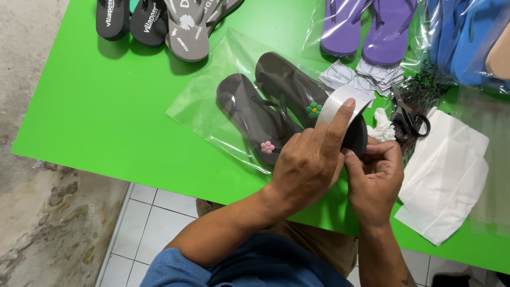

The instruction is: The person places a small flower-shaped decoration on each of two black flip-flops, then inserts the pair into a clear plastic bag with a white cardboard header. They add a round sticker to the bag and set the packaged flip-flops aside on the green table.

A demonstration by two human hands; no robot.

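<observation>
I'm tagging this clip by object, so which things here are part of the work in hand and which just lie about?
In hand:
left hand
right hand
white card, held over the dark flip-flops
clear bag around that pair

Lying about:
scissors
purple flip-flops, bagged
grey flip-flops
white sheets
green table

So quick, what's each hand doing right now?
Left hand: closed on the card, index finger pressed along it.
Right hand: fingers curled at the sandal heel; whether it grips it cannot be told.
</observation>
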